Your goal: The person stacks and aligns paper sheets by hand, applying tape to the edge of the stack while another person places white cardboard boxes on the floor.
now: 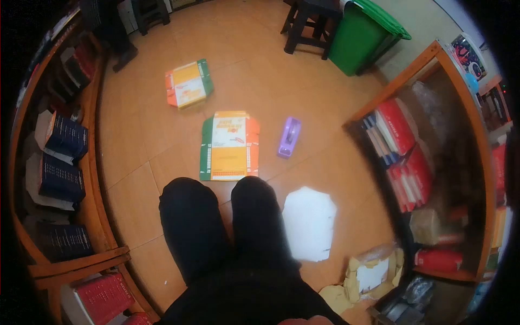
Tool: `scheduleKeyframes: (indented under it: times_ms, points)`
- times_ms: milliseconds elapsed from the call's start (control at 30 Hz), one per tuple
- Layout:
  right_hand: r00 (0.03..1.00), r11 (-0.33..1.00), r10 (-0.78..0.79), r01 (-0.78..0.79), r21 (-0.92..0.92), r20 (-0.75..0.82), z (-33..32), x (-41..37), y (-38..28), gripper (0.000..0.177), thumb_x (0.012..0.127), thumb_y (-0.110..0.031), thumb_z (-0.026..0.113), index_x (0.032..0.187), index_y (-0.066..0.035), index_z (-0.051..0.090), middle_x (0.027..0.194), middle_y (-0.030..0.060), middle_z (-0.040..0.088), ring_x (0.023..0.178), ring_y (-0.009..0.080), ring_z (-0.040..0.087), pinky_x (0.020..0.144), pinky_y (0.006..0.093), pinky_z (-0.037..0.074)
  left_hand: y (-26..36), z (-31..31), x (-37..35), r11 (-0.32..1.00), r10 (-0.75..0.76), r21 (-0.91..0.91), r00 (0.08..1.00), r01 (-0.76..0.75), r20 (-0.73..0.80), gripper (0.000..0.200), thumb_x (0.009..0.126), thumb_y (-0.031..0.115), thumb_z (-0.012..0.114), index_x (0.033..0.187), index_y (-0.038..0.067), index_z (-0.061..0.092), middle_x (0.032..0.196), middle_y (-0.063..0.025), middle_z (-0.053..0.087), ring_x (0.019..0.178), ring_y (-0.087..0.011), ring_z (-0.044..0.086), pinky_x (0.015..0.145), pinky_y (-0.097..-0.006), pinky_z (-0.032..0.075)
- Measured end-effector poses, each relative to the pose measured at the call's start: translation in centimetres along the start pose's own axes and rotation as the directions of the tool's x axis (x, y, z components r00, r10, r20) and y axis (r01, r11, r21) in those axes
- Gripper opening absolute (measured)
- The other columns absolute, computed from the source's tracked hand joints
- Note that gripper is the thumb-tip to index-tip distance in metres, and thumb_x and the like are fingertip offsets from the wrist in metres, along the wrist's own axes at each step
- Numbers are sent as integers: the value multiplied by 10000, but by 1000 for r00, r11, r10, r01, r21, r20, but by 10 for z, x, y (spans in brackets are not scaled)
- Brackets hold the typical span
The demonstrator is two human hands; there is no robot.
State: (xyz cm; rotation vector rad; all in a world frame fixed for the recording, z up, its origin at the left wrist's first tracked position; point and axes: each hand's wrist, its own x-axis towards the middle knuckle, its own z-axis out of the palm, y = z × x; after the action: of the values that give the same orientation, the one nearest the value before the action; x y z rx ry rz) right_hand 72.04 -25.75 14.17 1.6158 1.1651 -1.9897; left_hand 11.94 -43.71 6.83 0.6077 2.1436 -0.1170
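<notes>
A sliver of skin at the bottom edge, right of centre, seems to be part of my right hand (306, 321); its fingers are hidden. My left hand is out of view. On the floor just beyond my knees lies a flattened carton (228, 154), printed in yellow, white, green and orange. Farther off is a similar flattened carton (188, 86). A purple tape dispenser (289, 138) rests to the right of the nearer carton. Beside my right leg, a white flat cardboard sheet (310, 225) lies on the tiles.
Shelves with dark blue books (64, 135) line the left. A wooden rack (485, 179) with red packs stands at right, near an opened brown carton (374, 273). A green bin (357, 40) and dark stool (309, 27) are at the back. Another person's foot (124, 57) shows upper left.
</notes>
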Motion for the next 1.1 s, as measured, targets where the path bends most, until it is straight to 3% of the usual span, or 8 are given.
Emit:
scheduleKeyframes:
  times_ms: [200,267,367,400,600,700,933,1100]
  points:
    - [934,947,-231,280,159,-272,-86,139,54,324,826,-209,635,1068,-1,580,1032,114,647,944,275,595,852,383,484,5,-11,11,996,48,81,999,-47,-9,471,893,397,531,1202,42,563,1226,-221,573,1134,-365,537,956,-451,406]
    - [347,939,-332,38,-341,-877,-116,153,10,643,751,-395,734,1166,41,508,1185,237,551,1140,375,494,1004,442,384,6,-20,22,963,163,221,986,-151,-39,469,895,396,528,1200,42,563,1226,-221,573,1134,-364,539,954,-450,407]
    - [459,997,2,67,37,-888,-168,197,34,1018,616,-518,819,1333,52,376,1316,277,452,1251,396,407,1051,450,344,42,-65,58,790,493,514,844,-333,-211,467,897,396,524,1197,41,564,1228,-221,573,1135,-361,542,952,-449,409]
    - [626,958,280,-138,250,-728,-181,206,32,1200,520,-577,853,1385,64,322,1355,300,415,1300,385,365,1085,432,307,117,-123,27,961,267,-22,944,-277,-193,458,905,379,501,1202,36,566,1240,-214,571,1154,-371,528,944,-411,425]
    - [383,999,-36,40,-22,-923,-155,180,4,904,456,-449,923,1120,69,595,1105,276,621,1004,344,626,849,425,512,139,-141,69,528,202,-738,906,-420,-372,407,952,342,458,1175,23,573,1193,-166,608,1086,-351,571,892,-392,458]
    - [553,842,-98,489,227,-827,-140,174,-12,641,560,-239,919,1040,27,589,1004,160,628,942,230,618,756,363,537,107,-116,63,429,152,-842,945,-326,-289,399,956,334,458,1178,22,571,1187,-159,609,1082,-338,572,890,-387,461]
    - [275,971,204,-181,158,-940,-127,201,-49,993,472,-490,895,1210,60,525,1263,270,498,1230,419,405,1008,492,380,78,-84,67,337,96,-913,973,-229,-209,380,965,313,459,1184,20,565,1174,-144,610,1071,-307,576,885,-376,467]
    - [342,988,150,-30,148,-928,-124,186,-62,868,523,-455,890,1126,85,576,1145,260,600,1034,373,590,855,448,506,74,-72,69,276,104,-935,974,-221,-200,367,971,298,460,1188,19,561,1165,-133,611,1063,-285,578,881,-368,471]
